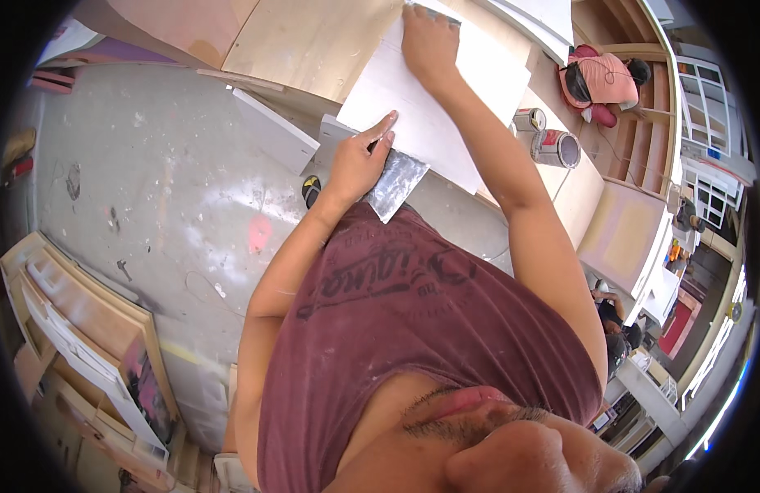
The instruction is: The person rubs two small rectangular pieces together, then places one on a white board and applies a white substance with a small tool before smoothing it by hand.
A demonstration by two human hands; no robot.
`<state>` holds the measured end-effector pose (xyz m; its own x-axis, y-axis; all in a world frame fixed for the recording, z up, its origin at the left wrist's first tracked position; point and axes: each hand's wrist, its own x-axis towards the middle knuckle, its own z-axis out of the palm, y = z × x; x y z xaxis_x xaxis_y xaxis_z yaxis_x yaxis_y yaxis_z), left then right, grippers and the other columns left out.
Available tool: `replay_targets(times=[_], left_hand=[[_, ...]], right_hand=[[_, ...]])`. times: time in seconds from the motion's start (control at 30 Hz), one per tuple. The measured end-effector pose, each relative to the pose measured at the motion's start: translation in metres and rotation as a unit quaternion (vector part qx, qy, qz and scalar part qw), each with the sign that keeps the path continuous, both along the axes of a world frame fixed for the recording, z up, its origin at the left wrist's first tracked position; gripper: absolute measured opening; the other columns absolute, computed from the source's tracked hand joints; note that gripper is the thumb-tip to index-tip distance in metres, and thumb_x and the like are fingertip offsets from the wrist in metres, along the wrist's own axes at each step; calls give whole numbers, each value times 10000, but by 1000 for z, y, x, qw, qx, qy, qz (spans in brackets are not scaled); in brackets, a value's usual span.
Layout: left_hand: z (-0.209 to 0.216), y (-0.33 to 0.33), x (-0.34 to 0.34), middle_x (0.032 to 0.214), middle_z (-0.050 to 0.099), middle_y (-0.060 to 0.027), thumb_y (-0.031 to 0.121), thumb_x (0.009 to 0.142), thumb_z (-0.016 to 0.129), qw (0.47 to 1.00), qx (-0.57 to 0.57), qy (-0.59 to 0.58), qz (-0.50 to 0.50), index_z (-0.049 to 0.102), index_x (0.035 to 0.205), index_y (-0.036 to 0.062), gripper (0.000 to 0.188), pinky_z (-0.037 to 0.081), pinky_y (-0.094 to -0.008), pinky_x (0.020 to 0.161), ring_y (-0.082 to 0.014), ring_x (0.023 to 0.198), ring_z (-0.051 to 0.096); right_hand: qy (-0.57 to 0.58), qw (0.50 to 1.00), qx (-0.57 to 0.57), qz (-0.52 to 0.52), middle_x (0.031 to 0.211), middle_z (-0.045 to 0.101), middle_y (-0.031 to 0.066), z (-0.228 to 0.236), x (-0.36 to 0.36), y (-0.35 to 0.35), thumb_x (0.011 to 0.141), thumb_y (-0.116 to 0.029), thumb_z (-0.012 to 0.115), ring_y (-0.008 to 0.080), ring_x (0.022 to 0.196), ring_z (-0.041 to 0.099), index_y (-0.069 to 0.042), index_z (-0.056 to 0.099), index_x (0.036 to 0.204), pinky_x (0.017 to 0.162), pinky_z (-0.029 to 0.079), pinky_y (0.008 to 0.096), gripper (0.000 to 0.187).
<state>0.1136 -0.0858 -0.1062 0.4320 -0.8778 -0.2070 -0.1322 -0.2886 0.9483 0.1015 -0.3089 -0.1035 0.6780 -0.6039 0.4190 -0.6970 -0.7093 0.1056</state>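
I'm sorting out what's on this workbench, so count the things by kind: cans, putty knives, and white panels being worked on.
Metal cans: 2, one and a bigger one beside it
Putty knives: 1, a wide metal blade in the left hand
White panels being worked on: 1, with the right hand pressed at its far edge
Total: 4

Bright daylight; glare on the concrete floor (191,197) and white panel (429,107); strong fisheye bending and black vignette at the rim.
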Motion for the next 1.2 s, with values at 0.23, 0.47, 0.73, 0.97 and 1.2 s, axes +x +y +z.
replay_targets(times=[0.23, 0.47, 0.73, 0.97, 1.2], left_hand=[[0, -1, -3, 1260, 624, -173, 234, 980, 561, 999, -37, 7, 2, 614, 1290, 78, 351, 451, -292, 988, -275, 1188, 610], [-6, 0, -7, 1287, 617, -159, 241, 985, 559, 998, -55, 11, 15, 601, 1308, 78, 364, 437, -288, 1008, -249, 1220, 590], [-14, 0, -6, 1308, 613, -157, 204, 985, 564, 999, -37, -25, 2, 580, 1331, 61, 374, 420, -288, 1028, -224, 1234, 576], [-10, -7, -7, 1330, 600, -159, 164, 993, 558, 998, -47, -30, -10, 565, 1339, 24, 373, 390, -302, 1062, -204, 1260, 545], [-9, -3, -6, 1332, 594, -178, 147, 995, 548, 998, -39, -39, 4, 554, 1334, -17, 377, 386, -303, 1064, -212, 1260, 543]], right_hand=[[-23, 994, 104, -16, 1041, 683, 175, 28, 7, -55, 875, -64, 488, 355, 963, 659, -44, 645, 1154, 841, 493, 504, 321], [-68, 985, 118, -106, 950, 712, 143, 77, -87, -31, 914, -127, 474, 371, 883, 676, -138, 653, 1198, 789, 531, 466, 336], [23, 995, 95, -26, 1262, 634, 52, 17, -176, 108, 916, -199, 568, 367, 1065, 593, -196, 613, 1283, 888, 497, 491, 370], [-69, 977, 99, -178, 1240, 652, 26, -9, -191, -25, 945, -284, 552, 349, 1079, 603, -209, 627, 1238, 812, 544, 505, 312], [-87, 968, 161, -175, 1140, 679, 77, 16, -203, 15, 873, -94, 486, 351, 996, 637, -211, 612, 1273, 814, 523, 530, 435]])
